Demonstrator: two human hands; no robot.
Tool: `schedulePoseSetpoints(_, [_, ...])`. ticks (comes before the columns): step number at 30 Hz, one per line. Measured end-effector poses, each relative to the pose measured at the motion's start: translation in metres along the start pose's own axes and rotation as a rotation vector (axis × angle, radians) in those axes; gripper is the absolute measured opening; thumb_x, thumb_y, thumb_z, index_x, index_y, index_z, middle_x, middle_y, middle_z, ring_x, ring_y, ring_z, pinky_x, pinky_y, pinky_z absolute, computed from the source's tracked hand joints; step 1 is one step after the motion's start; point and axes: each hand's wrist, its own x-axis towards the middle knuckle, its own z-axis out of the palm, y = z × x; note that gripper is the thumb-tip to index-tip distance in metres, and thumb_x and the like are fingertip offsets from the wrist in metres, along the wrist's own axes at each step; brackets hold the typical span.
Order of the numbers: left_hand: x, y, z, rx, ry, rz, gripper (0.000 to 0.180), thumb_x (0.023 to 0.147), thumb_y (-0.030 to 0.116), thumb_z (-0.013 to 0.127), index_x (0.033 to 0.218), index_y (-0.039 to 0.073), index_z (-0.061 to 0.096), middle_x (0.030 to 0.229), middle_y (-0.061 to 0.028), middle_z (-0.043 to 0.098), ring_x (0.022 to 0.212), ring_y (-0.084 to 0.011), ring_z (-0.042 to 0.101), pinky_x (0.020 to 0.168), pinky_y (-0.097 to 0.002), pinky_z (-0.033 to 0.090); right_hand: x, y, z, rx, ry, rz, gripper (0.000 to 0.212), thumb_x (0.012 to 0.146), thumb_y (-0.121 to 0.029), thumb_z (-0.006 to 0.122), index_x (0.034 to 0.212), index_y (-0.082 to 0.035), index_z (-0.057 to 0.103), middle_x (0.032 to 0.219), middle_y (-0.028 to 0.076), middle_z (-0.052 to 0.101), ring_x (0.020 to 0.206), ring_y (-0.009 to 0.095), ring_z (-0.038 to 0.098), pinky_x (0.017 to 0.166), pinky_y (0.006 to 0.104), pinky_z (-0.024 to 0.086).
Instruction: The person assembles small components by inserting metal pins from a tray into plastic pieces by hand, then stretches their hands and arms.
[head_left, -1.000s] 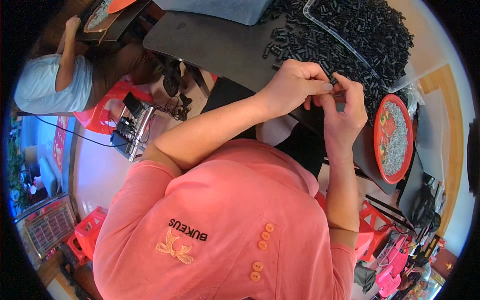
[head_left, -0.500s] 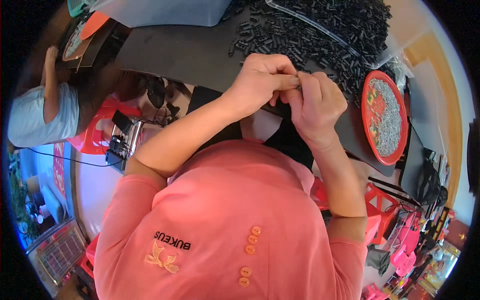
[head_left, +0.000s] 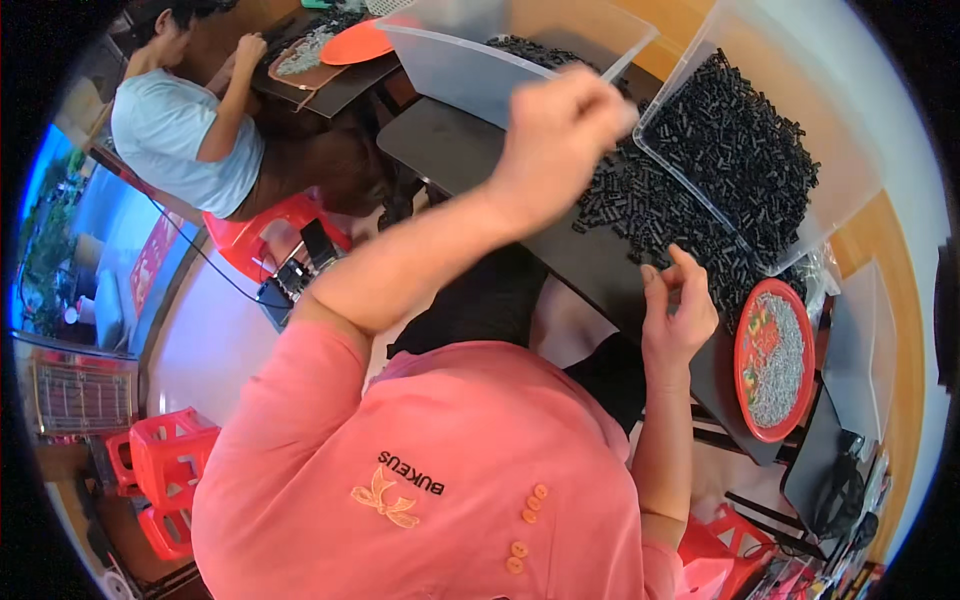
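My left hand is raised by the near right corner of a clear plastic bin, its fingers bunched and smeared by motion, so I cannot make out whether anything is in them. My right hand hovers beside the heap of small black plastic pieces spilling across the dark table. Its thumb and index finger stand apart, with nothing visible between them. To the right of that hand, a round red tray carries many small silver metal pieces.
A second clear bin lies tipped, black pieces heaped in it. A person in a light shirt sits at another table at the far left, near an orange-red plate. Red plastic stools stand at the left.
My hands were together over the table edge and have parted. The left went up toward the bin; the right moved right and lower in view. The whole view has turned, showing more of the left.
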Motion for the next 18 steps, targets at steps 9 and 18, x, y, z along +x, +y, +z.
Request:
schedulePoseSetpoints(9, [0.038, -0.001, -0.02, 0.319, -0.138, 0.479, 0.017, 0.086, 0.005, 0.067, 0.102, 0.0, 0.069, 0.096, -0.0072, 0.068, 0.081, -0.0113, 0.063, 0.068, -0.0273, 0.05, 0.005, -0.002, -0.002, -0.009, 0.049, -0.253, 0.02, 0.081, -0.003, 0.071, 0.1, -0.005, 0.065, 0.075, 0.009, 0.061, 0.061, 0.026, 0.057, 0.057, 0.0355, 0.044])
schedulePoseSetpoints(18, [-0.041, -0.053, 0.03, -0.738, -0.384, -0.674, 0.019, 0.092, 0.006, 0.062, 0.107, -0.006, 0.065, 0.094, -0.0169, 0.07, 0.076, -0.0247, 0.07, 0.061, -0.0308, 0.055, 0.007, -0.005, -0.002, 0.04, 0.093, -0.203, 0.014, 0.081, 0.001, 0.07, 0.093, -0.004, 0.065, 0.074, 0.008, 0.062, 0.061, 0.025, 0.06, 0.057, 0.0338, 0.046])
